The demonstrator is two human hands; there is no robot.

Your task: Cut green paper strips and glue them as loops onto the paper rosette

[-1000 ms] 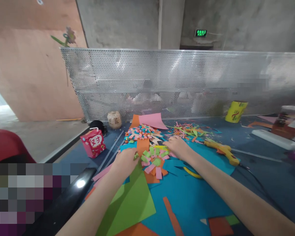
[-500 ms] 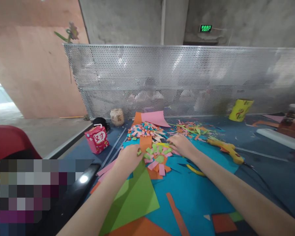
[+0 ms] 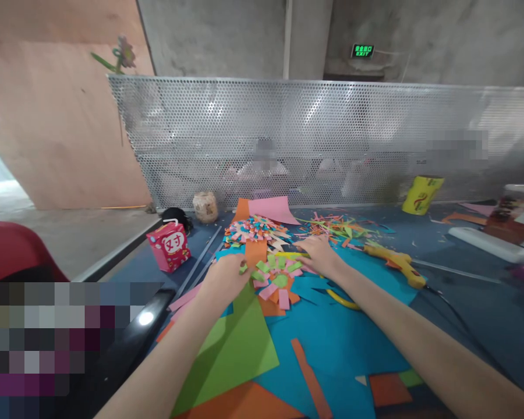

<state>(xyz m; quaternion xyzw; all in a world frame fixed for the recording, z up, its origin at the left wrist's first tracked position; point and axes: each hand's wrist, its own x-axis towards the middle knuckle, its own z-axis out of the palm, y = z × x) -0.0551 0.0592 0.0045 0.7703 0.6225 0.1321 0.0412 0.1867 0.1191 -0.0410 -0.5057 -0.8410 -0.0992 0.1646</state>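
A paper flower (image 3: 276,283) made of pink, green and orange strips lies on the blue table (image 3: 463,302), on top of coloured sheets. My left hand (image 3: 225,276) rests at its left edge, fingers curled on a small green strip. My right hand (image 3: 318,254) reaches past the flower's upper right, fingers bent down on a thin yellow strip by the scrap pile; what they hold is hidden. A second, fuller multicoloured paper flower (image 3: 253,230) lies just behind, on an orange strip.
A yellow glue gun (image 3: 395,263) with its cable lies right of my right arm. Yellow-handled scissors (image 3: 341,299) peek from under it. A red drink carton (image 3: 168,246), twine ball (image 3: 205,206) and yellow roll (image 3: 421,195) stand before the perforated metal screen (image 3: 314,139). Green (image 3: 233,349) and blue sheets cover the near table.
Both hands have stayed at the flower with only small shifts; the right hand has edged slightly toward the scrap pile. The camera has wobbled a little.
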